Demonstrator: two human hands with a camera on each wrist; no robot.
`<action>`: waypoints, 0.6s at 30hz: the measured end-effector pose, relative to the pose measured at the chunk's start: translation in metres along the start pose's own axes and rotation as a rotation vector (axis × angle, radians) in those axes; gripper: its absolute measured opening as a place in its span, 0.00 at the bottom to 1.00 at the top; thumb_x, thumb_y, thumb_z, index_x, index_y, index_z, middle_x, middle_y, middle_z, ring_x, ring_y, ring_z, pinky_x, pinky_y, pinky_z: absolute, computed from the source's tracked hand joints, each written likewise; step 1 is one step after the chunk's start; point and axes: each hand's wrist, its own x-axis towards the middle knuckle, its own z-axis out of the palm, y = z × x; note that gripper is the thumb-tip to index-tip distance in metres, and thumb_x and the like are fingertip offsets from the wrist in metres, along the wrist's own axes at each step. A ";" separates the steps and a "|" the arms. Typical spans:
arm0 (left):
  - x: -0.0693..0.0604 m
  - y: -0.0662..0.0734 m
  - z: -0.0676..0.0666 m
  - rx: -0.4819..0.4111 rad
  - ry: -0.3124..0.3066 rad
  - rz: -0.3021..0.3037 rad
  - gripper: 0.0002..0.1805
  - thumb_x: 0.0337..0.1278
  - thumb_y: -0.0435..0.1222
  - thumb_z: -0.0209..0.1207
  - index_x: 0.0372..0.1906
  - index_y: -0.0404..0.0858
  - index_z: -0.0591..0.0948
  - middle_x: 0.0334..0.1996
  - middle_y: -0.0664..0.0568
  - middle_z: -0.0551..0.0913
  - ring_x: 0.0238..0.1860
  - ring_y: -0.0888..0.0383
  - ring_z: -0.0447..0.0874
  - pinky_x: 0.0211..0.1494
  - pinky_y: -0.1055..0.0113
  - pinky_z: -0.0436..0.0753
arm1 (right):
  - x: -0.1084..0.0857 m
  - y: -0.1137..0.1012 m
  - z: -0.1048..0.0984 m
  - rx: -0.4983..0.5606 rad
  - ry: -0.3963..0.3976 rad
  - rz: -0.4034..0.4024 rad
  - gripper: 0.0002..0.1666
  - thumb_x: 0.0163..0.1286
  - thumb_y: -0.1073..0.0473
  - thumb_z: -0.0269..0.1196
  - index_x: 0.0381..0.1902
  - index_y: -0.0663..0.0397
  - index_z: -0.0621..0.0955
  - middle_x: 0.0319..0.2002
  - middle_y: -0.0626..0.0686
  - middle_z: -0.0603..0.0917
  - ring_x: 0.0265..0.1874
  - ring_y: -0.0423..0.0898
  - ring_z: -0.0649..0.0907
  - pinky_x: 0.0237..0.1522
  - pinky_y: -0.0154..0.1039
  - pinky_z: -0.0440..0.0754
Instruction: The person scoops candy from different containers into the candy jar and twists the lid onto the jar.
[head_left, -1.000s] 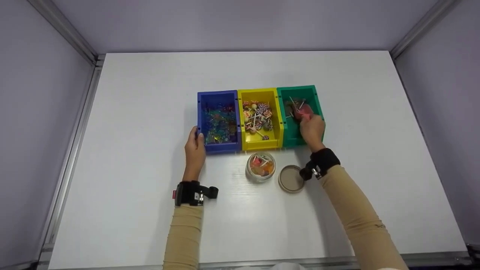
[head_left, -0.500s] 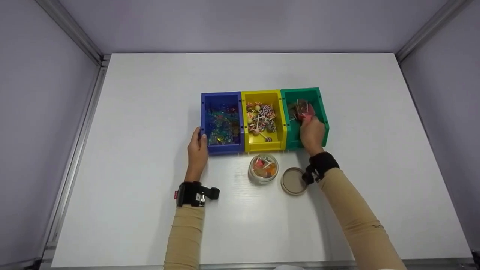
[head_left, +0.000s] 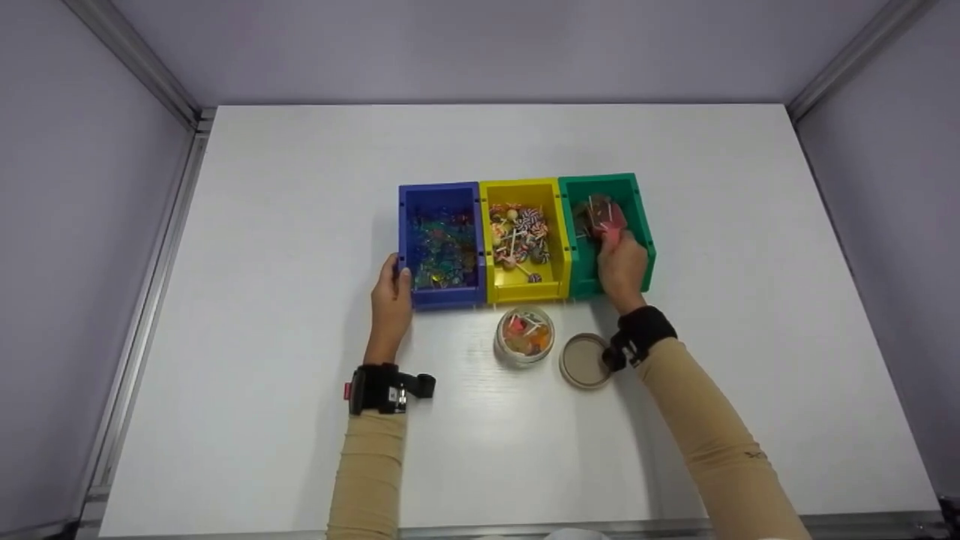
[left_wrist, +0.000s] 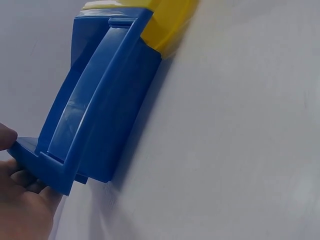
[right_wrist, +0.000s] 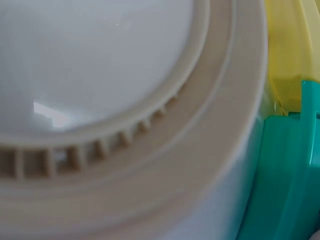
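My left hand (head_left: 391,304) grips the front left corner of the blue bin (head_left: 448,298). In the left wrist view its thumb is over the rim and its fingers are underneath. The blue bin holds glassy, multicoloured pieces. A yellow bin (head_left: 525,291) with striped lollipops adjoins it, then a green bin (head_left: 583,279). My right hand (head_left: 624,271) reaches into the green bin and holds a pink scoop (head_left: 613,217) by its handle. White sticks and brownish pieces lie in and beside the scoop. The fingertips are partly hidden.
An uncovered glass jar (head_left: 501,349) with colourful sweets stands in front of the yellow bin. Beside it lies a round beige lid (head_left: 586,361), close under the right wrist camera. Everything rests on a white table (head_left: 285,225) with panels around it.
The scoop has shifted slightly among the sweets in the green bin, and the sticks over it lie differently. My left hand keeps its grip on the blue bin.
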 end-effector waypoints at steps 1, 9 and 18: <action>0.000 0.000 0.000 0.006 0.000 -0.002 0.28 0.76 0.38 0.40 0.73 0.28 0.55 0.75 0.35 0.57 0.77 0.44 0.53 0.81 0.54 0.57 | 0.000 0.000 0.000 0.001 0.005 -0.009 0.21 0.77 0.55 0.48 0.46 0.70 0.77 0.33 0.60 0.76 0.33 0.51 0.74 0.35 0.40 0.71; 0.000 0.001 0.002 0.020 0.011 -0.017 0.28 0.76 0.38 0.40 0.74 0.29 0.54 0.75 0.35 0.56 0.77 0.44 0.53 0.80 0.54 0.58 | -0.002 0.002 -0.001 0.026 0.014 -0.037 0.20 0.77 0.56 0.49 0.46 0.70 0.77 0.30 0.57 0.74 0.31 0.50 0.72 0.31 0.35 0.65; -0.001 0.003 0.003 0.003 0.037 -0.017 0.28 0.76 0.38 0.40 0.73 0.29 0.55 0.74 0.36 0.58 0.77 0.44 0.55 0.80 0.54 0.58 | -0.003 0.001 -0.003 0.067 -0.012 -0.035 0.20 0.77 0.54 0.49 0.49 0.68 0.77 0.32 0.56 0.74 0.33 0.49 0.72 0.32 0.35 0.66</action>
